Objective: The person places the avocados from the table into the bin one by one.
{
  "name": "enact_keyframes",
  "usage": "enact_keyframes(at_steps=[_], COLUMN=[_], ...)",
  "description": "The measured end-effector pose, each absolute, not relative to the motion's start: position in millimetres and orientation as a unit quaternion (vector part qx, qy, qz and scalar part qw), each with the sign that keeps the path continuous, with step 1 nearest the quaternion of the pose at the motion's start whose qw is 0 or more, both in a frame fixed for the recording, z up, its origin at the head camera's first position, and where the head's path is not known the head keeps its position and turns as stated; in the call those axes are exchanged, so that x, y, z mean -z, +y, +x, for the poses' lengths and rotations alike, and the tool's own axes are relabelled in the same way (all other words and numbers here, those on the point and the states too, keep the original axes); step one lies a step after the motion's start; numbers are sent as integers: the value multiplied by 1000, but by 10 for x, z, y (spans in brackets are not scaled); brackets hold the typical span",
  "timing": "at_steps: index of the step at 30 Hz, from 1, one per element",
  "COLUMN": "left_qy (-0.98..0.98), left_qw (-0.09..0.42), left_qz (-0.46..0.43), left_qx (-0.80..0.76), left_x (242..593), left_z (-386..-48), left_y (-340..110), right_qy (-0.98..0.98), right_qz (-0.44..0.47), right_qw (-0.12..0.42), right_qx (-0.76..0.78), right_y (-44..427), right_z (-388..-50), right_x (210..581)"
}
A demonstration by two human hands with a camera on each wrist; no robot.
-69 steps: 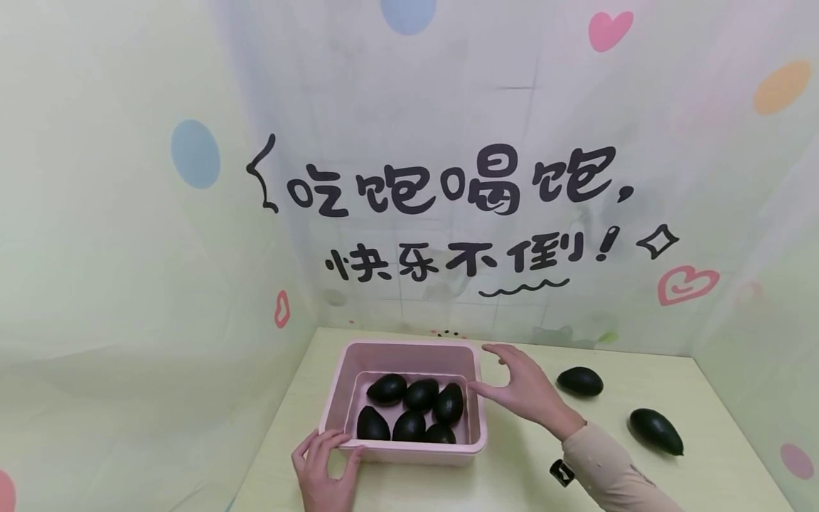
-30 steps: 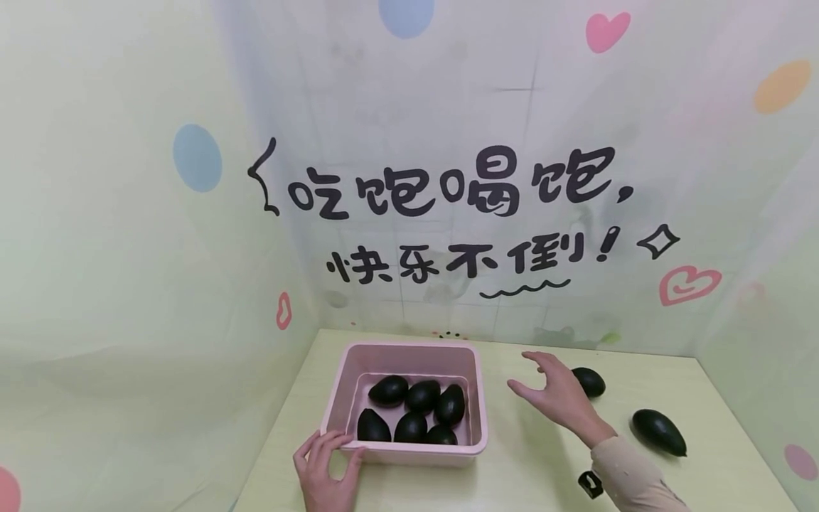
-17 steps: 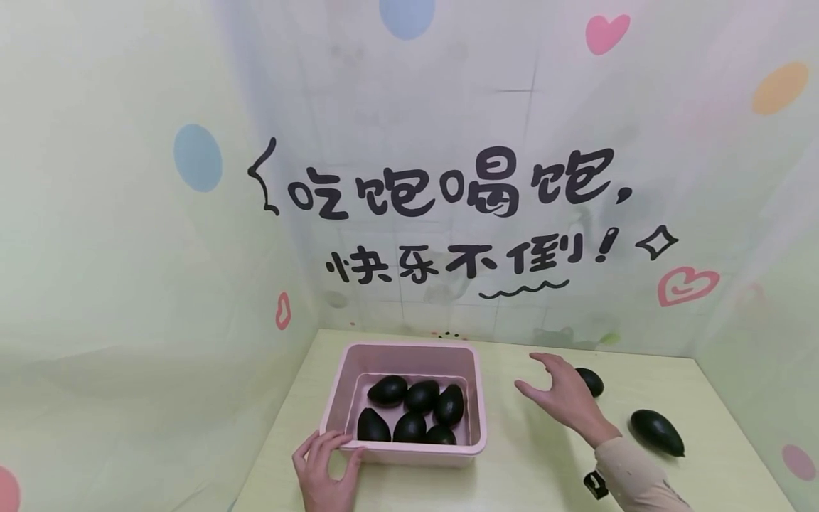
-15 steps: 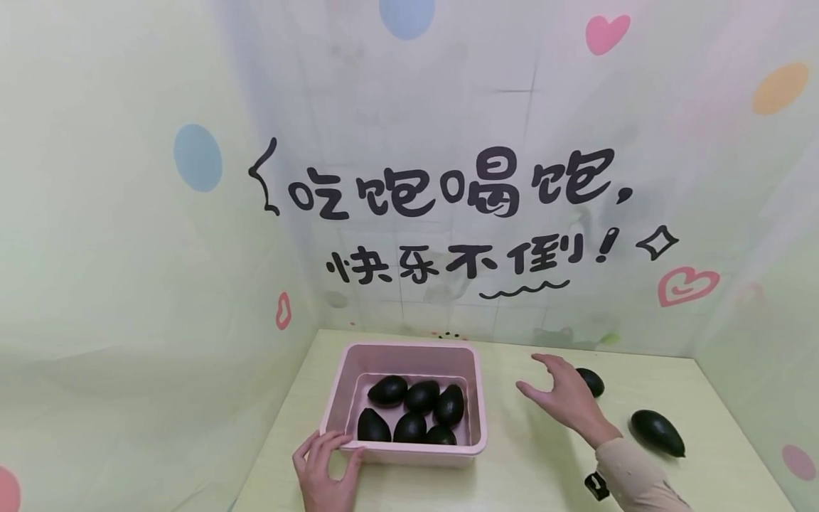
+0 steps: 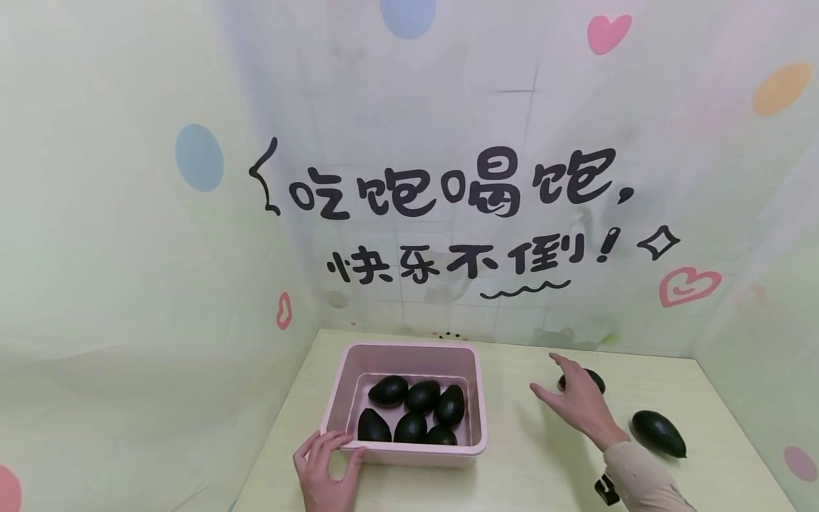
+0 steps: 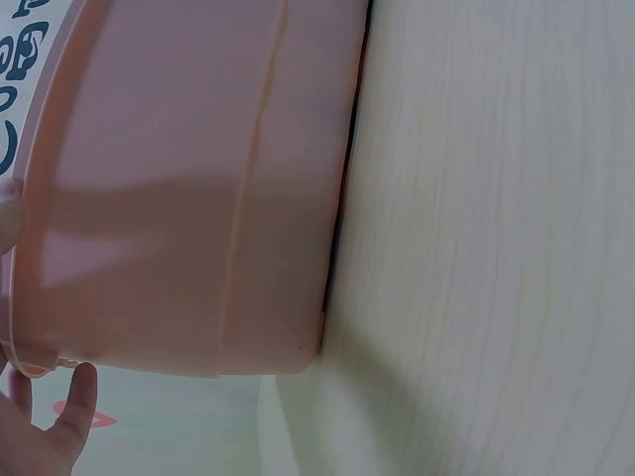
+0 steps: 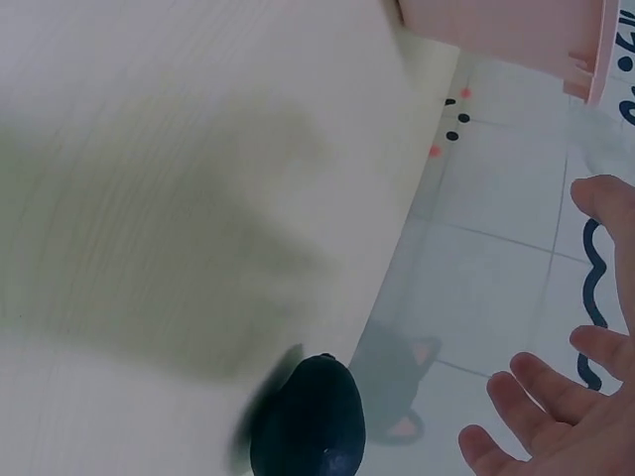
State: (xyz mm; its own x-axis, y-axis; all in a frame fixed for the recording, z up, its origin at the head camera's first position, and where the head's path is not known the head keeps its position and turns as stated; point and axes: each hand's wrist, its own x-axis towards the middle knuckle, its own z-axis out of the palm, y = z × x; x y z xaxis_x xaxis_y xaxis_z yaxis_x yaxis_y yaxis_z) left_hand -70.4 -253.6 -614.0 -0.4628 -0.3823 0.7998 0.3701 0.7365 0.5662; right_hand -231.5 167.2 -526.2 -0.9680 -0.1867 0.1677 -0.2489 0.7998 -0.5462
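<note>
At its front left corner, my left hand (image 5: 325, 475) holds the pink plastic bin (image 5: 416, 449), fingers over the rim and thumb against the outer front wall. The left wrist view shows the bin's wall (image 6: 169, 238) close up. Inside lie several dark avocados (image 5: 387, 390), the front ones partly covered by the rim. My right hand (image 5: 581, 405) hovers above the table to the right of the bin, thumb and fingers spread, holding nothing. It partly hides one avocado (image 5: 597, 381) behind it; in the right wrist view that avocado (image 7: 310, 421) rests on the surface, apart from the fingers.
A second loose avocado (image 5: 659, 433) lies on the pale wooden table (image 5: 512, 469) to the right of my right forearm. A printed curtain (image 5: 409, 107) with lettering stands along the table's back edge and both sides. A small black object (image 5: 606, 491) is at the right cuff.
My right hand has drawn away from the bin's right rim and moved rightward to the farther loose avocado. The left hand and the bin keep their place.
</note>
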Motion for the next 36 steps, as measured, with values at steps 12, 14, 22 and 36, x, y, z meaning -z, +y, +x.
enact_keyframes(at_steps=[12,14,22,36], left_qy=[-769,-770,-786,-791], left_qw=[525,524,497,480], left_qz=[0,1,22,42], left_qx=[364,364,367,377], left_x=[6172,6167,6118,6086], left_z=[-727,-724,-677,-643], left_y=[-2548,-2546,-2518,-2495], right_qy=[-947,-947,-949,-952], right_qz=[112,114,109,81], right_qw=[60,66,76,51], right_qx=[-294,-293,-285,-291], right_y=[1840,1864,1976,2218], right_z=[-2344,-2345,-2386,-2477], right_x=[5383,5406,5497,5724])
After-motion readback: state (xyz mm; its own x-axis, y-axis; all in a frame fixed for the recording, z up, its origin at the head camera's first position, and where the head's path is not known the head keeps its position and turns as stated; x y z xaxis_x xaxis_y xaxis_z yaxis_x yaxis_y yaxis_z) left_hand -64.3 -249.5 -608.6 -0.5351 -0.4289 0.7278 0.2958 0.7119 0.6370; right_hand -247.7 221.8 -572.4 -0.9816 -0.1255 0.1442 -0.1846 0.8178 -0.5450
